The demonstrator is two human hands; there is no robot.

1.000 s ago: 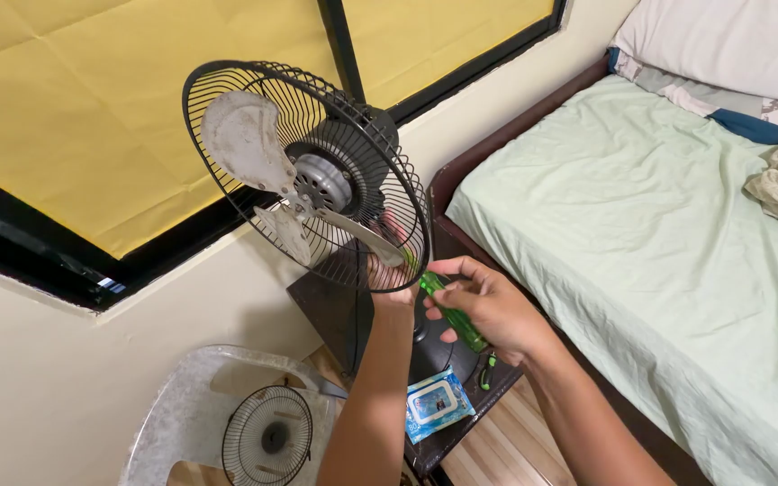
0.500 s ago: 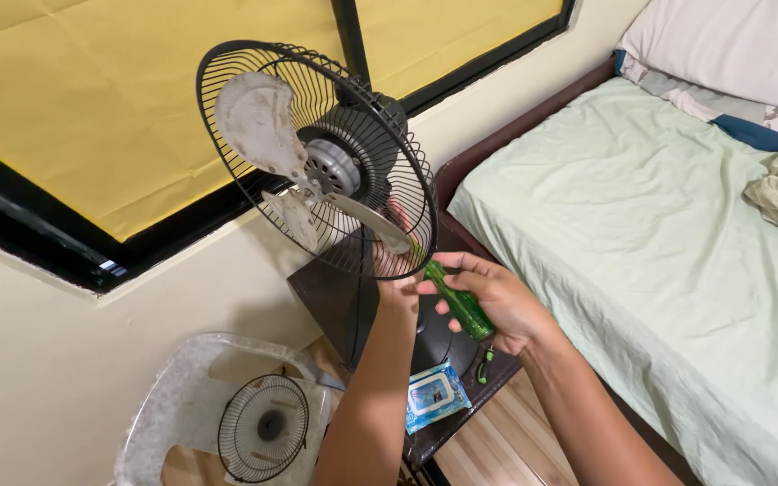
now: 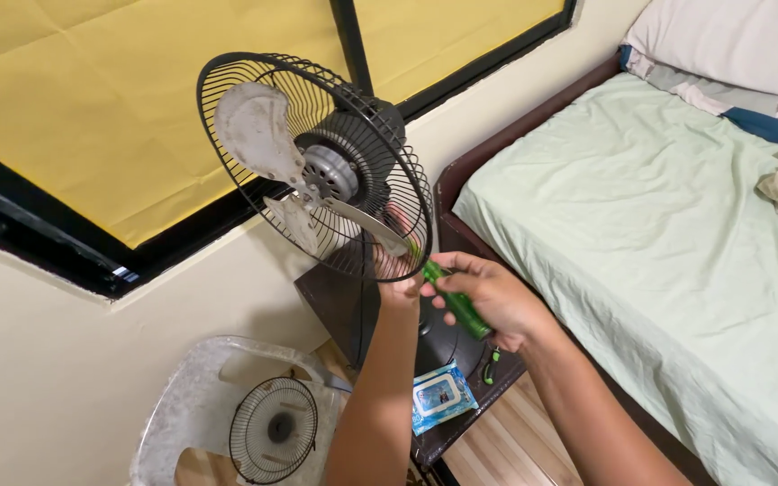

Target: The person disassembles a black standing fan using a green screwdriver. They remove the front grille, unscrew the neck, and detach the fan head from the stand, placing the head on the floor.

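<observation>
A black electric fan (image 3: 317, 162) with dusty grey blades stands without its front guard; its rear wire cage (image 3: 227, 81) faces me. My left hand (image 3: 395, 270) reaches up behind the cage's lower right rim and grips it there, its fingers partly hidden by the wires. My right hand (image 3: 493, 301) is closed around a green-handled screwdriver (image 3: 454, 301), whose tip points at the cage rim next to my left hand.
The removed front guard (image 3: 274, 430) lies on a white plastic chair (image 3: 182, 405) at lower left. A blue wipes packet (image 3: 438, 396) and a small green tool (image 3: 493, 364) sit on the dark side table (image 3: 461, 418). A bed with a green sheet (image 3: 677, 234) fills the right.
The view has shifted slightly. Both hands stay at the cage's lower rim, with the screwdriver held at nearly the same angle.
</observation>
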